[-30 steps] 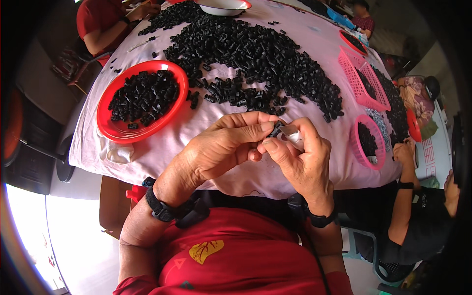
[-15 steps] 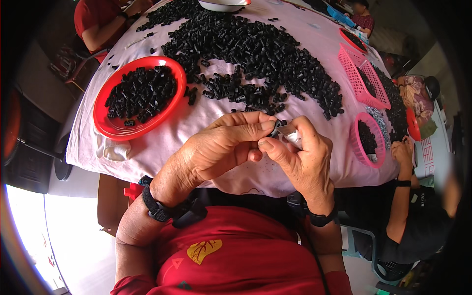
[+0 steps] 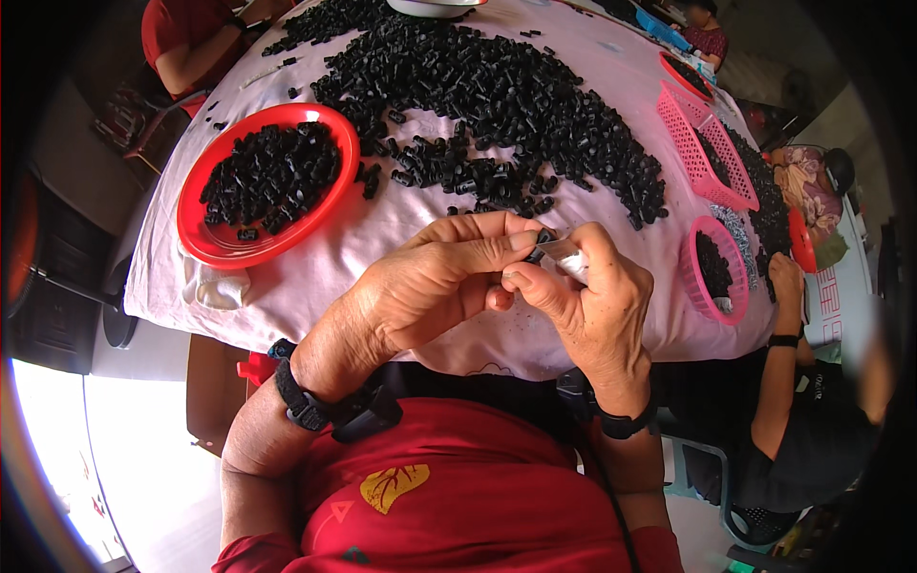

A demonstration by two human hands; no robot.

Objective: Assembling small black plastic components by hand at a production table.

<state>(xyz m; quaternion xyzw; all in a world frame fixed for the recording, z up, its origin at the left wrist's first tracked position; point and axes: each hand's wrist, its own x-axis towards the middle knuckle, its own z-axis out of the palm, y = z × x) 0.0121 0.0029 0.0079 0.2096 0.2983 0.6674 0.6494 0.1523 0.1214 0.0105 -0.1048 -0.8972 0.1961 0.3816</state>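
Observation:
My left hand (image 3: 420,277) pinches a small black plastic part (image 3: 543,239) between thumb and fingertips, above the near edge of the table. Close against it, my right hand (image 3: 607,301) grips a thin flat blade (image 3: 570,258) with a pale, wrapped-looking end. The blade's tip meets or nearly meets the black part; the exact contact is too small to make out. Beyond my hands spreads a large heap of similar black parts (image 3: 478,95). To the left, a red plate (image 3: 196,234) holds a pile of them.
A pink cloth (image 3: 401,205) covers the table. On the right stand a pink mesh basket (image 3: 673,115) and a round pink basket (image 3: 695,277), both with black parts. A white bowl (image 3: 430,8) sits at the far edge. Co-workers' arms (image 3: 785,296) show at right and far left.
My hands stay almost in place; the black part has turned slightly in my left fingers. The co-worker's hand on the right has shifted slightly away from me, toward the parts.

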